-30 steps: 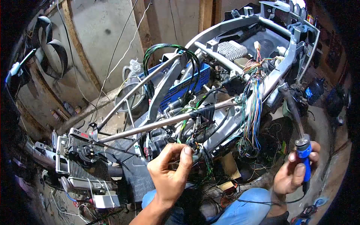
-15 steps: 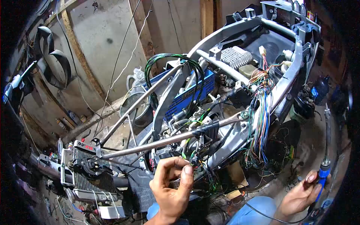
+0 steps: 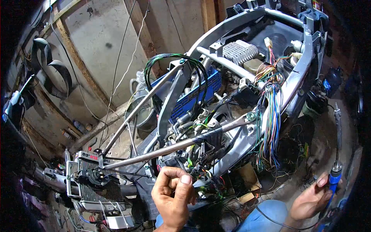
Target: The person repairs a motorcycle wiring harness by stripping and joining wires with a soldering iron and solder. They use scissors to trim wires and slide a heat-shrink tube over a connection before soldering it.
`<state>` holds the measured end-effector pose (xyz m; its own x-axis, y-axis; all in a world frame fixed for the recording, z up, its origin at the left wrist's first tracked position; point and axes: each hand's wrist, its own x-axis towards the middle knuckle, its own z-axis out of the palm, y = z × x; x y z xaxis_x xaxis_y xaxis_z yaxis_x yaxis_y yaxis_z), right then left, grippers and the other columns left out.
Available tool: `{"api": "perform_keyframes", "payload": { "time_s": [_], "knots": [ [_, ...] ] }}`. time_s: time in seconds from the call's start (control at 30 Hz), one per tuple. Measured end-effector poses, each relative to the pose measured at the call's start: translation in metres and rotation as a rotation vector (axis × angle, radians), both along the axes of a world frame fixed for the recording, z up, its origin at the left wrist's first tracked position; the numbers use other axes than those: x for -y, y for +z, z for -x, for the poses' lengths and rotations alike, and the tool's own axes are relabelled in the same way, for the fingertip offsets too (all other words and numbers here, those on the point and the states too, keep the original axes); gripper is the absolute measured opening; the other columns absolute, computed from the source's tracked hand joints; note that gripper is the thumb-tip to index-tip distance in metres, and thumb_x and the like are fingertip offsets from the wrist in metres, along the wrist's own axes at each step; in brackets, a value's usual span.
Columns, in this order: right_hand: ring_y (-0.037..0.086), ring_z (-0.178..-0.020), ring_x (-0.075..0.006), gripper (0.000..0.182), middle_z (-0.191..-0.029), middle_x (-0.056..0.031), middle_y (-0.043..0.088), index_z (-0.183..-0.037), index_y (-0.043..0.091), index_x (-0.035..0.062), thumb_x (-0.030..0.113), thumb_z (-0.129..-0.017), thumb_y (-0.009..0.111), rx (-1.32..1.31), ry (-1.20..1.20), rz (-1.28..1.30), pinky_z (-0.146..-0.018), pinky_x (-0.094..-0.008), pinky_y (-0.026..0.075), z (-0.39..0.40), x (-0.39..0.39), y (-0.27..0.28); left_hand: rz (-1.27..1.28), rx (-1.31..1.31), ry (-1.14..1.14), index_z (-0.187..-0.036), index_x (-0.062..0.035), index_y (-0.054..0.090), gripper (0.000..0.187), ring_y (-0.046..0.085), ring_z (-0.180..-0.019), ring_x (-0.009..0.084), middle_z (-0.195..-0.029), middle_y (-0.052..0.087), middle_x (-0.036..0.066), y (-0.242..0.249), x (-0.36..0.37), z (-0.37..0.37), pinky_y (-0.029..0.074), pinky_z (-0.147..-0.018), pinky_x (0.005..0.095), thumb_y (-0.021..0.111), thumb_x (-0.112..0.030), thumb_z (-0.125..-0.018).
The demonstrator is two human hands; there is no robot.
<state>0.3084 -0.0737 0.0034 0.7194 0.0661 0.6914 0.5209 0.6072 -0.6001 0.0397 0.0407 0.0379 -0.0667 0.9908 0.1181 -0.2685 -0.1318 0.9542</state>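
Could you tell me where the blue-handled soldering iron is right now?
The soldering iron is at the head view's lower right, held in the right hand, tip up, beside the hanging wire bundle.

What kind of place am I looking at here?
Most likely a small motorcycle repair workshop: a stripped motorcycle frame with its coloured wiring harness hanging loose, a radiator at the front, and old tyres against the rough wall.
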Motion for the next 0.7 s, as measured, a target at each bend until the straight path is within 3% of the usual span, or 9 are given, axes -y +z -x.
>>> {"api": "perform_keyframes", "payload": {
  "time_s": [0.53,0.7],
  "knots": [
    [0.038,-0.095,-0.0187,0.039,-0.098,-0.0091,0.041,-0.132,0.047,0.0049,0.030,-0.102,0.045,-0.022,0.079,-0.128,-0.093,-0.0320,0.031,0.0015,-0.0025,-0.0060,-0.135,-0.042,0.075,-0.091,-0.0040,0.047,0.018,0.040,-0.040,0.0050,-0.056,0.046,-0.001,-0.0038,0.0058,-0.0013,0.036,-0.037,0.0214,0.063,-0.011,-0.094],
    [0.041,-0.094,-0.0190,0.038,-0.099,-0.0113,0.044,-0.128,0.047,0.0049,0.031,-0.101,0.046,0.018,0.078,-0.109,-0.092,-0.0322,0.032,-0.0007,-0.0024,-0.0079,-0.099,-0.082,0.045,-0.096,-0.0012,0.051,0.015,0.050,-0.050,0.0044,-0.067,0.058,0.001,-0.0084,0.0071,0.0057,0.039,-0.047,0.0194,0.065,-0.007,-0.094]
  ]
}}
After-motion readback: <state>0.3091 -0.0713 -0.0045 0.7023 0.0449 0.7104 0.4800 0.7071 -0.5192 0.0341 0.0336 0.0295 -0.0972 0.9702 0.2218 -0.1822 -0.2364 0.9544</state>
